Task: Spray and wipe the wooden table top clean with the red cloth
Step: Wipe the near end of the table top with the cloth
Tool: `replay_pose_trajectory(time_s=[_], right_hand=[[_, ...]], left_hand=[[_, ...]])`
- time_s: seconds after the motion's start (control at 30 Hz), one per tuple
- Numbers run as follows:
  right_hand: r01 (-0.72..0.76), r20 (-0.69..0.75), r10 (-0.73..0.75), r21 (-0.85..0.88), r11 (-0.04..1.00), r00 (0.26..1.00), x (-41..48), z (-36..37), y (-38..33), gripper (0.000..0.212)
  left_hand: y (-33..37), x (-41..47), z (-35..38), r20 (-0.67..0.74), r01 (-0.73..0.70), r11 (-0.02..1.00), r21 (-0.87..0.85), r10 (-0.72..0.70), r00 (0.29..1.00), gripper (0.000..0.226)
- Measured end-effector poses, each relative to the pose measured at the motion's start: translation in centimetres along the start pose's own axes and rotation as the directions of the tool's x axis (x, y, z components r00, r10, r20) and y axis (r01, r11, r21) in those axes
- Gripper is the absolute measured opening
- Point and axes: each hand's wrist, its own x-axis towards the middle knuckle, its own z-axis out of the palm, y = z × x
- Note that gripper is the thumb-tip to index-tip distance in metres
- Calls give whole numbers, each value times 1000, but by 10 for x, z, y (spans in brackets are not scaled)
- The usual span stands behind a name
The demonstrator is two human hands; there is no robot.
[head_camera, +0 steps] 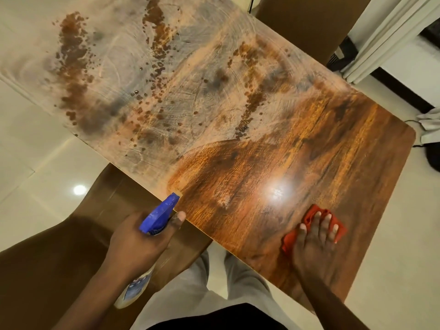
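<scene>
- Wooden table top (297, 163): glossy grain lower right; hazy film w/ brown droplets upper left.
- Right hand (314, 244), fingers flat, presses crumpled red cloth (312, 219), lower right.
- Left hand (142, 241) wrapped round spray bottle (159, 214), blue trigger head, bottom centre.

Glossy cream floor tiles (35, 144) on the left and on the right, with thin joints between them. On the left tiles, a round white reflection of a lamp (79, 189). At lower left a brown seat (78, 225), smooth and a little shiny, partly in shade. At the top a brown chair back (309, 22), plain and flat. At upper right a white curtain (385, 41) in long folds. Beside it a dark strip (402, 91) along the floor. At the right edge a pale bundle of fabric (431, 125), and below it a dark object (433, 158), too cut off to tell. Warm, yellowish indoor light everywhere.
</scene>
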Motion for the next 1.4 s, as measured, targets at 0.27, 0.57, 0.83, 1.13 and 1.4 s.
replay_pose_trajectory(time_s=[0.27, 0.57, 0.83, 1.13, 1.4], right_hand=[[276, 55, -277, 28, 961, 959, -10, 41, -166, 69], [814, 224, -790, -25, 581, 571, -35, 78, -300, 68], [837, 227, -808, -80, 542, 544, 35, 43, -204, 62], [-23, 37, 22, 20, 1000, 999, 94, -49, -22, 64], [-211, -42, 219, 147, 966, 975, 186, -57, -111, 67]], left_hand=[[-9, -5, -11, 12, 21, 1000, 0, -21, 1000, 60], [-20, 2, -27, -40, 68, 992, -107, -73, 997, 70], [-7, 21, -20, -62, -4, 993, -120, -3, 998, 68], [38, 41, -4, -4, -167, 974, -154, 169, 986, 62], [65, 56, -4, -43, -214, 955, -205, 210, 977, 64]])
